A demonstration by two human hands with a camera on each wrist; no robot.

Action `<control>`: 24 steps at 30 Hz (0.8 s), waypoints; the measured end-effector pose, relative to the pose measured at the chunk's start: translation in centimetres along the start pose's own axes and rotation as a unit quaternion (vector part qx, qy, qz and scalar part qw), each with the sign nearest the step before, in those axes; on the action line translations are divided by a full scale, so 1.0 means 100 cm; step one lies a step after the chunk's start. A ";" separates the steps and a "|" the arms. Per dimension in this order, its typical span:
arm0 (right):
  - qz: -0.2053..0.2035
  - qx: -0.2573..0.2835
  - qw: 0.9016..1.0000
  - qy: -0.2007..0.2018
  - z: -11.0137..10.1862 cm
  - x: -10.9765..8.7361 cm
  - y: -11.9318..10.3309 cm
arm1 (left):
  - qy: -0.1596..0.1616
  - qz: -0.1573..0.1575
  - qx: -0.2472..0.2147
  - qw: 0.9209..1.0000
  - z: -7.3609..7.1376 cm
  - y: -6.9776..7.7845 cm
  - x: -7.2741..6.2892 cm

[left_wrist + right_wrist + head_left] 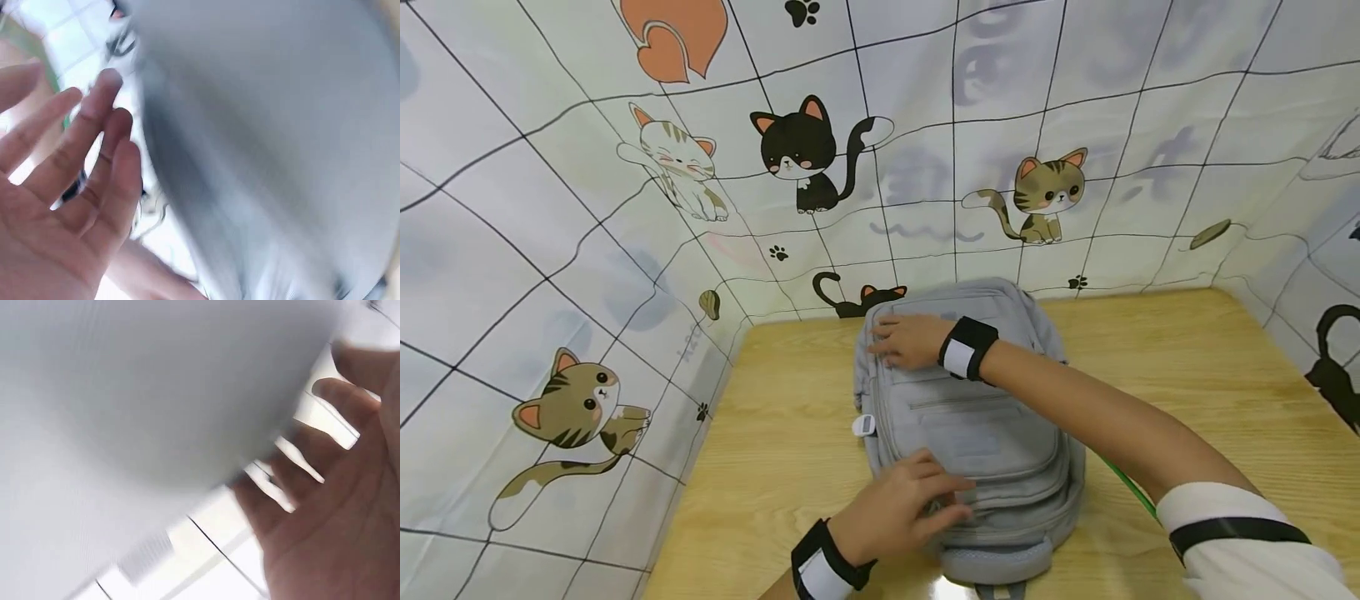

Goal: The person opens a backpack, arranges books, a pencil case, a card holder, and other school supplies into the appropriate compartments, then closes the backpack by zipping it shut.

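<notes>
A grey backpack [985, 421] lies on the wooden table, front up, its top end toward the wall. Over its upper left part reaches my right hand [910, 340], fingers spread; in the right wrist view the same hand [337, 481] has its fingertips at the blurred grey fabric's edge. Whether they touch it I cannot tell. My left hand [902, 504] is near the bag's lower left side. The left wrist view shows that hand [69, 181] with loosely bent, empty fingers, apart from the grey fabric [269, 125].
A small white tag [863, 425] hangs at the backpack's left side. Behind the wooden table [775, 433] and along both sides rises a white gridded cloth [917, 92] printed with cats. A thin green strip [1127, 483] shows beneath the right forearm.
</notes>
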State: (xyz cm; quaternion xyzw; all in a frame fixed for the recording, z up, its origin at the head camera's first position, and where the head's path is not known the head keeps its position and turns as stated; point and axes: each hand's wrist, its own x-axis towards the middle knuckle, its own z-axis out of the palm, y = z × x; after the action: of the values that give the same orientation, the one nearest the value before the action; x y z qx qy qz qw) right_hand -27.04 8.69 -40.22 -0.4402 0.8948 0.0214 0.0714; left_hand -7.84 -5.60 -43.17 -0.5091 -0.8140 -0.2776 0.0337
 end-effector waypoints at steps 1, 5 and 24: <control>0.008 0.020 1.000 0.003 -0.006 -0.012 -0.002 | 0.017 -0.001 -0.027 0.999 -0.009 -0.009 0.005; 0.033 0.070 0.994 0.079 -0.022 -0.079 -0.019 | 0.084 -0.047 -0.100 0.990 -0.053 -0.067 0.036; 0.028 -0.002 0.982 0.188 0.087 -0.194 -0.060 | -0.194 -0.263 0.018 0.945 -0.058 -0.238 0.142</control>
State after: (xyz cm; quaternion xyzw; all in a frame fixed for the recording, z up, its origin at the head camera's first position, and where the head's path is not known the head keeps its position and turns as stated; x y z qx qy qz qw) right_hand -9.64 21.09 -45.89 -0.4114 0.9042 -0.0574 -0.0995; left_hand -36.10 -4.67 -43.43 -0.3204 -0.9144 -0.1579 -0.1904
